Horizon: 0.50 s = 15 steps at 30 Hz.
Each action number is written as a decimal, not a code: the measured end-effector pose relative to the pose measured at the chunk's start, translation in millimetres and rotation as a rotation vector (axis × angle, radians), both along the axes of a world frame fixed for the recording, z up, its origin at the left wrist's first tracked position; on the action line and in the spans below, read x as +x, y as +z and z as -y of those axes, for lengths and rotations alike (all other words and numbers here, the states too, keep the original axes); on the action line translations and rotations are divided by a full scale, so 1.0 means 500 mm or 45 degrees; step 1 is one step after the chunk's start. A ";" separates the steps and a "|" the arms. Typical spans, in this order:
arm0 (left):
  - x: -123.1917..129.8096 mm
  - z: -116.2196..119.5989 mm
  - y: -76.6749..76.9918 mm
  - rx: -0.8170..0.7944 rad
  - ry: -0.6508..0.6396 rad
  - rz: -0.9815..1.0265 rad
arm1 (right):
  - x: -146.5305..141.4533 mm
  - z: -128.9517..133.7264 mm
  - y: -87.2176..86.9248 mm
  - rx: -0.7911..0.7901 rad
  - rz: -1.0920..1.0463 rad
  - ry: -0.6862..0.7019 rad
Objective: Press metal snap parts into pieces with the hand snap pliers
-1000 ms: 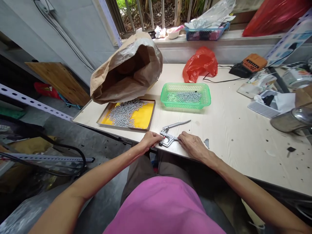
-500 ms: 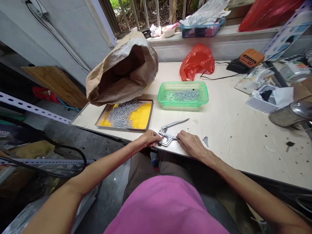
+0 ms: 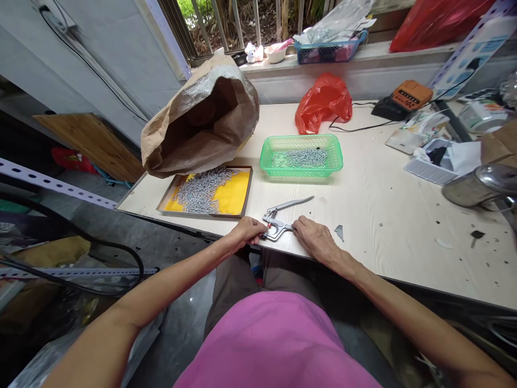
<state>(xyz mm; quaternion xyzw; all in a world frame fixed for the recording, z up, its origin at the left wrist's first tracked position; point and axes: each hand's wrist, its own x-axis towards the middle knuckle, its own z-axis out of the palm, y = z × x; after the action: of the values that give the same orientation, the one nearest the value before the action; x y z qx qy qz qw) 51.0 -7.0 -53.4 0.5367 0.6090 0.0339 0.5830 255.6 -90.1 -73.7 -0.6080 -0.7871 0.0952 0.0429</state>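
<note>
Near the table's front edge lie grey spring-loaded hand pliers (image 3: 278, 229), their handles spread apart and pointing right. My right hand (image 3: 317, 238) is closed around the end of the lower handle. At the jaw end my left hand (image 3: 249, 230) is pinched, its fingertips against the jaws. Whatever sits between those fingertips is too small to make out. A tray (image 3: 249, 188) with a yellow bottom, left of the pliers, carries a heap of small silvery metal pieces (image 3: 197, 191). Behind the pliers, a green plastic basket (image 3: 301, 172) contains more such pieces.
A large open brown paper sack (image 3: 202, 118) leans over the tray. Further back are a red plastic bag (image 3: 325, 102) and an orange-black device (image 3: 404, 99) with a cable. A metal container (image 3: 480, 186) stands at right. A small grey scrap (image 3: 339, 232) lies by my right hand.
The view has shifted slightly. My left hand stays at the jaws with a small shift of the fingers, and my right hand keeps its hold on the handle.
</note>
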 end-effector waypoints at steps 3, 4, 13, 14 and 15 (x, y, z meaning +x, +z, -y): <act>0.000 -0.006 0.013 -0.037 -0.118 -0.050 | 0.000 0.001 -0.005 0.031 -0.001 0.014; -0.001 -0.009 0.016 -0.039 -0.157 -0.059 | 0.000 0.002 -0.007 0.044 -0.002 0.020; 0.001 -0.041 0.006 -0.046 -0.392 -0.184 | 0.002 -0.001 -0.017 0.086 0.026 0.049; 0.001 -0.043 0.006 -0.069 -0.390 -0.182 | 0.001 -0.001 -0.015 0.076 0.031 0.044; 0.000 -0.044 0.006 -0.082 -0.379 -0.173 | 0.001 0.000 -0.012 0.063 0.032 0.040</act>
<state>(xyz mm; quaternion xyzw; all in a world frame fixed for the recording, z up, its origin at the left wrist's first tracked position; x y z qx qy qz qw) 50.9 14.8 -50.4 0.6031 0.5616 -0.1087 0.5560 255.9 -90.0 -79.7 -0.5954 -0.7992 0.0686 0.0466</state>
